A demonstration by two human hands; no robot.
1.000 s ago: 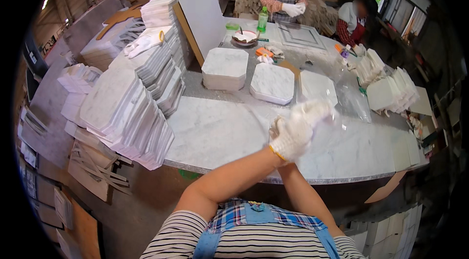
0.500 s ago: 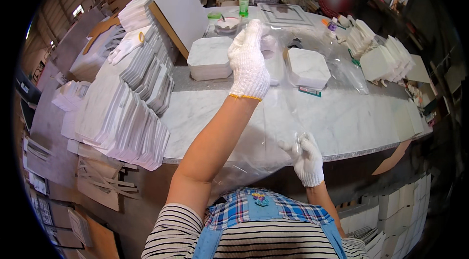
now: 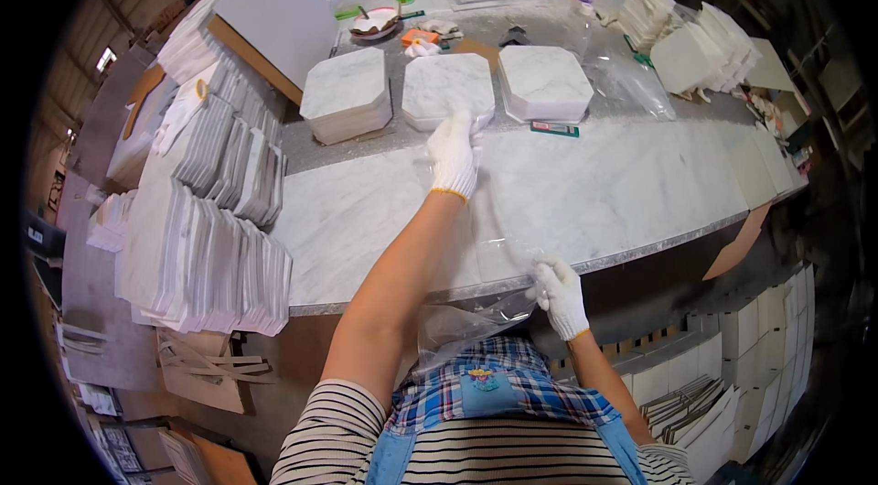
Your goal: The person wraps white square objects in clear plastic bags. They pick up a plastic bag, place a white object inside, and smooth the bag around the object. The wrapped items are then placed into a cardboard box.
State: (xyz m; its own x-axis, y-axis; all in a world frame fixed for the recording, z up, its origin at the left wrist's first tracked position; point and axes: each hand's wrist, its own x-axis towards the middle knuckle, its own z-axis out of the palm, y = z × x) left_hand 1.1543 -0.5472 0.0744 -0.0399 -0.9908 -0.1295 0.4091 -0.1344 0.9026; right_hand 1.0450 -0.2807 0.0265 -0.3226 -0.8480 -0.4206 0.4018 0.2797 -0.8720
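Both hands in white knit cotton gloves with yellow cuffs. Left hand [image 3: 455, 154] is stretched out over the marble table [image 3: 640, 183], fingers closed on the far end of a clear plastic bag [image 3: 485, 238]; fingertips sit at the near edge of the middle tile stack [image 3: 448, 90]. Right hand [image 3: 558, 295] is down at the table's near edge, pinching the bag's other end close to the body. The bag is thin, glossy film, crinkled, pulled taut between the two grips, its loose part bunched left of the right hand. Beyond the left grip: three stacks of white veined stone tiles, octagonal with cut corners, matte. Left of that arm: rows of grey-white tiles [image 3: 210, 238] stood on edge. Table top polished, grey-veined, curved rim.
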